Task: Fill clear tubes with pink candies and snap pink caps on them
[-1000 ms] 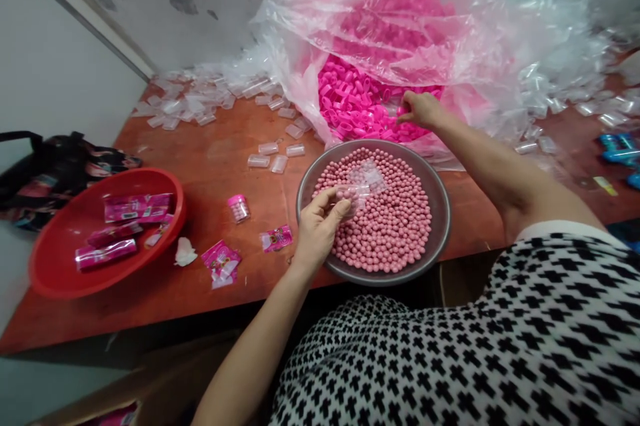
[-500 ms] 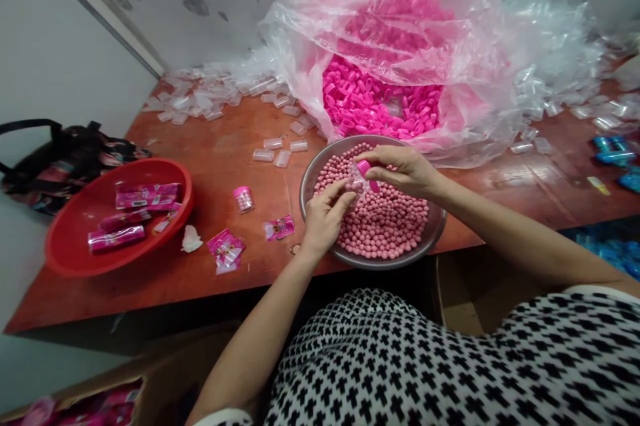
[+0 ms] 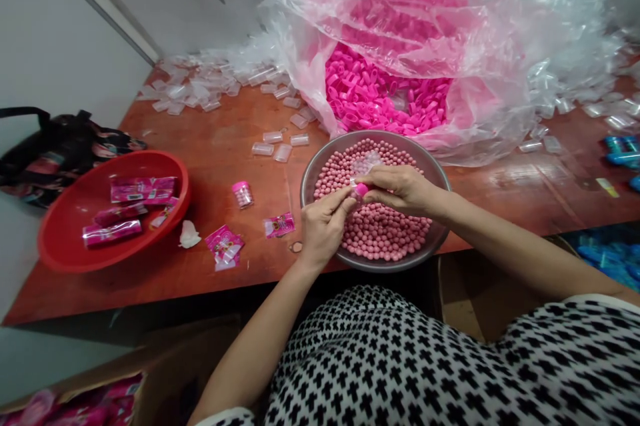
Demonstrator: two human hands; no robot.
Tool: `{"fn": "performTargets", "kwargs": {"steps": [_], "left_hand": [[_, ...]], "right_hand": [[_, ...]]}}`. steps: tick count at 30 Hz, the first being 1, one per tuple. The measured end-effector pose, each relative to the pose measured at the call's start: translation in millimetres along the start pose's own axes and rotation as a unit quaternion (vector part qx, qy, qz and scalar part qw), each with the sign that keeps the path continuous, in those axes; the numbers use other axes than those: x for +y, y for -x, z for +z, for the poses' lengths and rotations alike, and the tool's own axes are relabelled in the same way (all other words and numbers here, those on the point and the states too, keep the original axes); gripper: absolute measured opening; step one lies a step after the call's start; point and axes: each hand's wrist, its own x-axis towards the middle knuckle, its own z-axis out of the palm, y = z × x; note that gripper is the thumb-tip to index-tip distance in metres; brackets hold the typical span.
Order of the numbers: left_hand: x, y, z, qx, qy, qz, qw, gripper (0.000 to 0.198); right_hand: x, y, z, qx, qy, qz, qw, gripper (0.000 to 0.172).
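Note:
Over the grey bowl [image 3: 443, 179] of pink round beads [image 3: 387, 234], my two hands meet. My left hand [image 3: 323, 225] pinches a small clear plastic container, mostly hidden by the fingers. A pink cap [image 3: 361, 189] is pinched in my right hand [image 3: 406, 190] and held against the container's end; whether it is fully seated I cannot tell. Just beyond the fingers, clear plastic pieces [image 3: 366, 162] lie on the beads. Left of the bowl stands a bead-filled jar [image 3: 243, 195] with a pink lid.
Behind the bowl, a large clear bag [image 3: 480, 106] holds many pink caps [image 3: 370, 89]. Clear containers [image 3: 273, 137] lie scattered at the back. A red bowl [image 3: 173, 239] with pink packets, pink labels [image 3: 224, 247] and a black bag [image 3: 55, 153] are to the left. Blue pieces [image 3: 620, 149] lie far right.
My right hand has brought the pink cap down and left onto the container in my left hand. The clear pieces on the beads now show beyond my fingers. The view has shifted slightly.

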Motion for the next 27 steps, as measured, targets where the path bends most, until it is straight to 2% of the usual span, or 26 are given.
{"fn": "performTargets", "kwargs": {"steps": [4, 6, 13, 18, 21, 24, 26, 27], "left_hand": [[2.1, 1.9, 0.0, -0.004, -0.085, 0.097, 0.992, 0.021], [2.2, 2.4, 0.0, -0.01, -0.094, 0.119, 0.988, 0.021], [-3.3, 0.6, -0.5, -0.03, 0.028, 0.021, 0.999, 0.018], [0.2, 1.9, -0.8, -0.025, -0.066, 0.052, 0.996, 0.02], [0.5, 1.7, -0.3, 0.001, -0.066, 0.046, 0.997, 0.021], [-2.0, -2.6, 1.8, 0.037, 0.078, -0.037, 0.996, 0.024], [-2.5, -6.4, 2.7, 0.052, 0.21, -0.098, 0.971, 0.029], [-1.9, -7.9, 2.6, 0.052, 0.268, -0.121, 0.954, 0.032]], "right_hand": [[0.3, 2.6, 4.8, -0.006, 0.02, -0.029, 0.999, 0.026], [-0.2, 4.2, 3.8, -0.013, 0.015, -0.039, 0.999, 0.025], [-3.1, 5.2, -3.8, -0.038, 0.079, -0.086, 0.992, 0.031], [2.3, -1.3, 9.6, -0.049, 0.098, -0.064, 0.992, 0.032], [5.4, -9.6, 11.9, -0.034, 0.04, -0.049, 0.997, 0.031], [0.0, -18.5, 1.6, -0.006, -0.076, 0.031, 0.997, 0.03], [-7.3, -21.7, -7.0, 0.019, -0.214, 0.107, 0.971, 0.036], [-10.8, -22.1, -10.0, 0.027, -0.294, 0.139, 0.945, 0.042]]}}
